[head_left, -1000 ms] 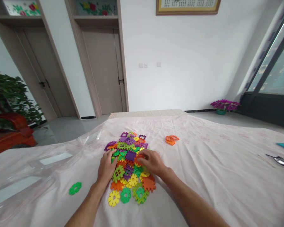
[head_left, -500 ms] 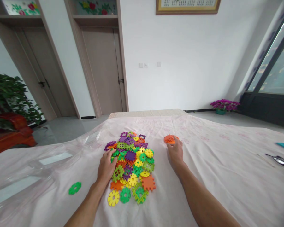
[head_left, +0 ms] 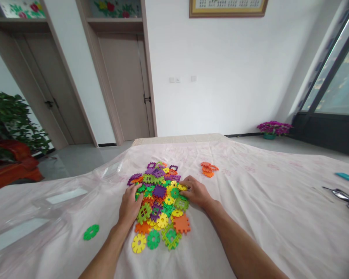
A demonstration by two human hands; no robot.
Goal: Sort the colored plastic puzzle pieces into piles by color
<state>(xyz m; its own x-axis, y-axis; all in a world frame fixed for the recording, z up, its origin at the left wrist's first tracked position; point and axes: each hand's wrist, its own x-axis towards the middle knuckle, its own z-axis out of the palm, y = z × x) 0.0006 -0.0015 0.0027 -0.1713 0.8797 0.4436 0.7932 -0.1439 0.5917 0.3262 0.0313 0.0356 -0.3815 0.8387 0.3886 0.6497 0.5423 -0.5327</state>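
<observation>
A heap of plastic interlocking pieces (head_left: 162, 221), notched discs and toothed squares in green, yellow, purple and orange, lies on the cloth before me. My left hand (head_left: 130, 205) rests against the heap's left side, fingers apart on the green discs. At the right side, my right hand (head_left: 196, 192) touches the pieces with its fingers somewhat spread, near a yellow disc (head_left: 182, 187). Whether those fingers pinch a piece is hard to see, but none is lifted. Several orange pieces (head_left: 208, 169) form a small separate group to the heap's upper right.
A single green disc (head_left: 91, 232) lies left of my left forearm. Clear plastic containers (head_left: 20, 232) stand along the left of the pink-white tablecloth (head_left: 250, 193). Scissors (head_left: 344, 197) and a teal object (head_left: 347, 177) lie at the far right.
My right hand has left the orange group and come back left to the heap's right edge. The orange pieces stay where they were, and my left hand has barely moved.
</observation>
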